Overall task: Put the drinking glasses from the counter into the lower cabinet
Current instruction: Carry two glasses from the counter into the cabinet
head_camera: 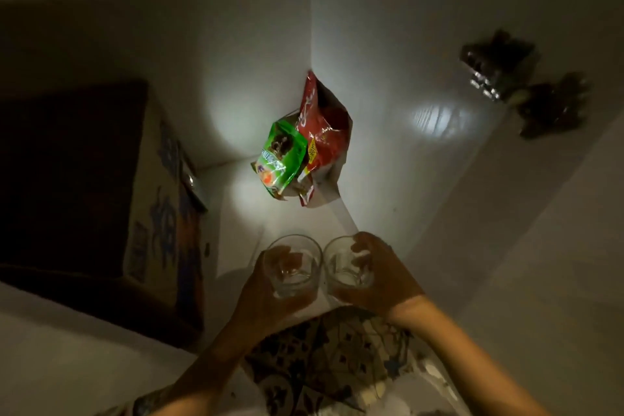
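Head view: left hand [260,297] wraps fingers round the left glass [292,267]; right hand [381,277] grips the right glass [347,267]. Both glasses upright, rims touching, near edge of the white cabinet floor [243,213]. Green packet [280,159] and red packet [324,138] lean in the far corner.

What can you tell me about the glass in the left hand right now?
The left glass is a short, clear tumbler of what looks like glass, apparently empty, upright with its round mouth open toward the camera. The left hand wraps it from the side and below, fingers showing through the wall. It sits next to the right glass; whether their rims touch is unclear. I cannot tell if its base rests on the white cabinet floor.
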